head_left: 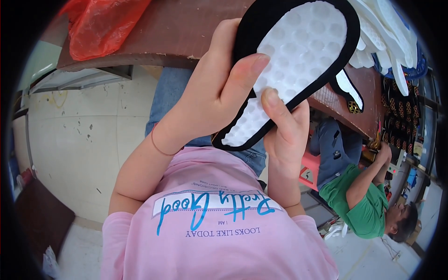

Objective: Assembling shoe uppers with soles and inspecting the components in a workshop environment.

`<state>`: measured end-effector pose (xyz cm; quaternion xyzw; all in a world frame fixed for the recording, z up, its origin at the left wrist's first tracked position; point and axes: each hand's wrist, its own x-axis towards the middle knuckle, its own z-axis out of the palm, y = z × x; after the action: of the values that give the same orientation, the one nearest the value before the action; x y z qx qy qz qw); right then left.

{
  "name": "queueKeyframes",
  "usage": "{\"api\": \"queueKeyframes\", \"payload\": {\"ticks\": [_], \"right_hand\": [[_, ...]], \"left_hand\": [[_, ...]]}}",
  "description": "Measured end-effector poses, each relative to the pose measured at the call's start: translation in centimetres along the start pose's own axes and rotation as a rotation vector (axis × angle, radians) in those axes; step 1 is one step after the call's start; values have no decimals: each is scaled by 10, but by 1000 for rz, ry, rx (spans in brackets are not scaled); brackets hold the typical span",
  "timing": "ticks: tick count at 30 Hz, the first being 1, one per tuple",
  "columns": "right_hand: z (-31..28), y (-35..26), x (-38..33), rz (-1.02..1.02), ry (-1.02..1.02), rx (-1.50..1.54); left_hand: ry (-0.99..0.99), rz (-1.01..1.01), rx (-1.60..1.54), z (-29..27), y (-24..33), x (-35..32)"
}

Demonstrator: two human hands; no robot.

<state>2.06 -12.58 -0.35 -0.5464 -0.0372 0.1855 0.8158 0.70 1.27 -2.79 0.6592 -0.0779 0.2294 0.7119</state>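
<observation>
I hold a shoe insole (298,51) up in front of me: a white bumpy foam face with a black rim. My left hand (214,93) wraps its left edge, thumb pressed on the white foam. My right hand (284,126) grips the narrow lower end from beneath, thumb on the foam near the black rim. Both hands are above my lap, in front of the brown table edge (154,58).
A red plastic bag (100,25) lies on the brown table at upper left. White insoles (387,42) are stacked at upper right, one black-rimmed piece (350,88) beside them. A person in a green shirt (364,205) sits at right, working at the table. Pale floor lies to the left.
</observation>
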Motion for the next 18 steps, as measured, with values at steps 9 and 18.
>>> {"api": "queueKeyframes", "payload": {"ticks": [9, 18], "right_hand": [[-16, 11, 3, -125, -15, 89], [-44, -25, 22, -521, -14, -579]], "left_hand": [[-155, -198, -281, 11, 3, -8], [-128, 220, 483, 7, 14, 1]]}}
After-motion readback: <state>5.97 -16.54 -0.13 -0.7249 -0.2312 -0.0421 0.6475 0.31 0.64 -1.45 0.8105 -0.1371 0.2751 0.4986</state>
